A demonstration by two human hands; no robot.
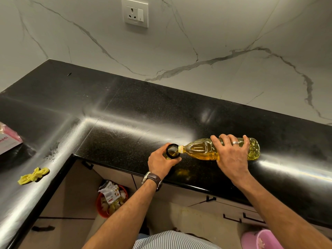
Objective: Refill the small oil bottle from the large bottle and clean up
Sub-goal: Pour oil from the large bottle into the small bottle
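The large clear bottle (201,150) of yellow oil lies tipped on its side above the black counter (125,112). Its neck touches the dark rim of the small bottle (172,150). My right hand (231,153) grips the large bottle's body from above. My left hand (162,161) is curled round the small bottle, which stands upright near the counter's front edge; most of its body is hidden by my fingers. Yellow oil shows inside the small bottle's mouth.
A crumpled yellow cloth (34,176) lies on the counter's left wing near its edge. A pink-and-white packet (8,139) sits at far left. On the floor stand an orange bin (111,200) full of rubbish and a pink tub (264,239). A yellowish smear (183,172) marks the counter.
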